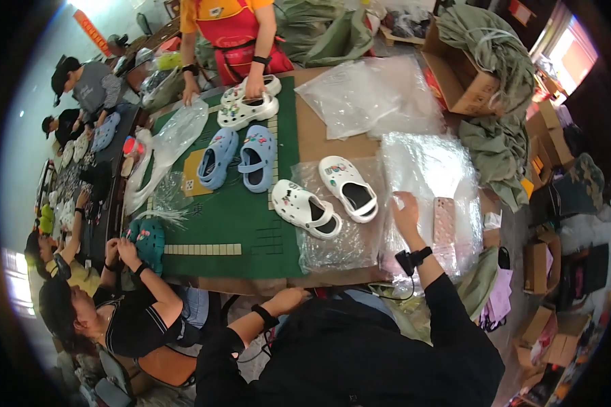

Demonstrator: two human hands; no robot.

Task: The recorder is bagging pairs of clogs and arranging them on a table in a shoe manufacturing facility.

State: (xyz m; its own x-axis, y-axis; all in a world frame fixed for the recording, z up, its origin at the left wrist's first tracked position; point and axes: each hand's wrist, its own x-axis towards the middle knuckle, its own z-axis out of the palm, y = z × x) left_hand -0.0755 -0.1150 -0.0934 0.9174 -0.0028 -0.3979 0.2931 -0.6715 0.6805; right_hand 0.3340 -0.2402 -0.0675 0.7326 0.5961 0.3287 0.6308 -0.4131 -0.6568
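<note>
My right hand (406, 209) rests over a stack of clear plastic bags (414, 159), its fingers curled in and pinching at the top bag's left side. At the table's front edge my left hand (288, 300) is closed; whatever its fingers hold, if anything, is hidden. Between the hands and the green mat, two white clogs with charms lie on a clear bag (305, 254): the left clog (305, 208) angled toward me, the right clog (348, 188) beside it. A phone in a pink case (444, 220) lies on the bag stack, just right of my right hand.
Blue clogs (256, 158) stand on the green mat (204, 234). Across the table a person in a red apron (234, 41) touches white clogs (248, 112). At left another person handles teal clogs (148, 243). An open carton (458, 74) and green sacks (492, 136) crowd the right side.
</note>
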